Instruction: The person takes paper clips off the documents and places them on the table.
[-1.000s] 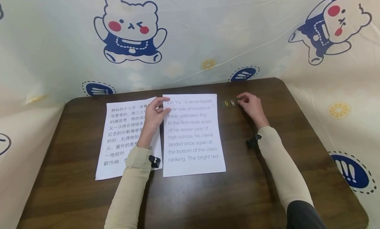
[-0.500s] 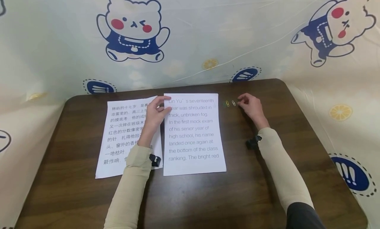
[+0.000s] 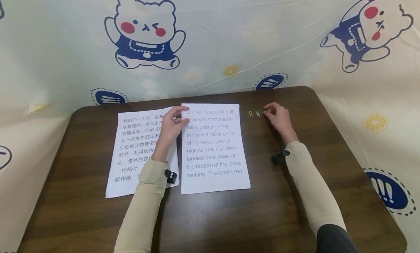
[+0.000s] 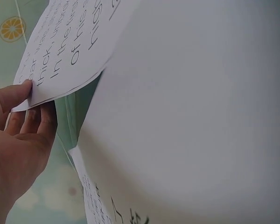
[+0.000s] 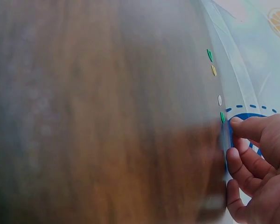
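My left hand (image 3: pixel 170 124) pinches the upper left corner of the paper printed in English (image 3: pixel 213 151). In the left wrist view, thumb on top and fingers beneath lift that corner (image 4: pixel 70 60); its edge looks doubled. Under my left forearm lies paper printed in Chinese (image 3: pixel 131 154). My right hand (image 3: pixel 278 118) is at the far side of the table, fingers loosely curled beside a green paper clip (image 5: pixel 222 117). A small gap shows between thumb and clip in the right wrist view; whether another finger touches it is hidden. A white paper clip (image 3: pixel 257 113) lies just left.
Left of the white clip are a yellow paper clip (image 3: pixel 251 114) and another green paper clip (image 3: pixel 247 115), in a row right of the English paper. The brown wooden table (image 3: pixel 210 224) ends at a patterned cloth backdrop (image 3: pixel 210 34).
The head view shifts slightly. Both hands stay nearly in place, and the green clip by my right fingertips shows a little differently.
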Tool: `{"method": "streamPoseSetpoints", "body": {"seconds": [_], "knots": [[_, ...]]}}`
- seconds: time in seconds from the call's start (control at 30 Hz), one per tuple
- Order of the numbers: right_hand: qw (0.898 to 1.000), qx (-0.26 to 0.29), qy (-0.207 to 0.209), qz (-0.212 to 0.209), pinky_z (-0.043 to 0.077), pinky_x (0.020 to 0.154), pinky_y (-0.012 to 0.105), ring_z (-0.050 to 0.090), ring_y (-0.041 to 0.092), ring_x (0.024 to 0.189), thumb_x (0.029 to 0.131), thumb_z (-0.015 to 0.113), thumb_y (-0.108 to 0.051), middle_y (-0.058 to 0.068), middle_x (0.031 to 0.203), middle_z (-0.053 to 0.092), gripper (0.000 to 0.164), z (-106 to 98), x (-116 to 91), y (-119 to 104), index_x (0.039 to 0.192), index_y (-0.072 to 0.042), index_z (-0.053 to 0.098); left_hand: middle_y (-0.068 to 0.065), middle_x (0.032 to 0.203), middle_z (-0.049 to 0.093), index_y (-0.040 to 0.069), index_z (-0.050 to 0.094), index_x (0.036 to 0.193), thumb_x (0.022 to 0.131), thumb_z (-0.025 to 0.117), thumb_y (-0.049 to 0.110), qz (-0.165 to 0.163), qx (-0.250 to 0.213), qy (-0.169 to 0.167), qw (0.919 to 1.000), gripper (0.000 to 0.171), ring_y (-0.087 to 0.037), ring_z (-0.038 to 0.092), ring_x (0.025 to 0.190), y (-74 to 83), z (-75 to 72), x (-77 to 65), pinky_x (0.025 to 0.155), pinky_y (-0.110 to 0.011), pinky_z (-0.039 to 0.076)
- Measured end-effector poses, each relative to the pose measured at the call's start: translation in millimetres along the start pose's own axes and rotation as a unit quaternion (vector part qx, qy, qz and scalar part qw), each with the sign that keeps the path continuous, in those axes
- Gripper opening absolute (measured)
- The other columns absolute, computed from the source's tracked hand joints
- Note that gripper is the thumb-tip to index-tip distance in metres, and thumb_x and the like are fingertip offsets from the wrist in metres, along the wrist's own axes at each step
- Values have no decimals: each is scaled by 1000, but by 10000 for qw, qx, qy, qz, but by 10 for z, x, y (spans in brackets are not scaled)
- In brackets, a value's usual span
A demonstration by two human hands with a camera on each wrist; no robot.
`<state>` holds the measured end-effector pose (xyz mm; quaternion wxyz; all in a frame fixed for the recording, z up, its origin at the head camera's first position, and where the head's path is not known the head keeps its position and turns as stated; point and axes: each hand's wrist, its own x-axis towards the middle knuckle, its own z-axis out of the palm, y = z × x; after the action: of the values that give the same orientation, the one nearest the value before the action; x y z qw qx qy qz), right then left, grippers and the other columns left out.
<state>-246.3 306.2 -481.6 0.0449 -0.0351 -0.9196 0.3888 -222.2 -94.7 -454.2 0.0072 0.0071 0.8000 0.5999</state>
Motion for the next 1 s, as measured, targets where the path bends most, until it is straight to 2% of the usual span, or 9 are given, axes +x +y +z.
{"method": "streamPoseSetpoints", "body": {"seconds": [0.33, 0.57, 1.0], "knots": [[10000, 2, -68, 28, 48, 90, 43, 57, 32, 98, 101, 60, -16, 21, 108, 66, 24, -8, 6, 19, 120, -3, 65, -8, 139, 60, 19, 62, 131, 93, 68, 4, -131, 263, -126, 9995, 42, -31, 71, 110, -5, -1, 38, 92, -37, 60], [9999, -80, -96, 33, 46, 88, 41, 56, 31, 98, 101, 59, -16, 20, 108, 65, 24, -15, -5, 15, 120, -2, 65, -8, 140, 60, 21, 62, 131, 94, 69, 9, -200, 680, -126, 9974, 40, -28, 71, 108, 1, 10, 71, 92, -39, 60], [9999, -112, -118, 57, 47, 88, 42, 57, 32, 98, 102, 59, -17, 21, 109, 66, 24, -17, -28, 0, 119, -2, 66, -11, 141, 59, 19, 60, 134, 95, 65, 8, -459, 890, -91, 9949, 40, -32, 69, 113, 22, 44, 153, 94, -40, 58]]}}
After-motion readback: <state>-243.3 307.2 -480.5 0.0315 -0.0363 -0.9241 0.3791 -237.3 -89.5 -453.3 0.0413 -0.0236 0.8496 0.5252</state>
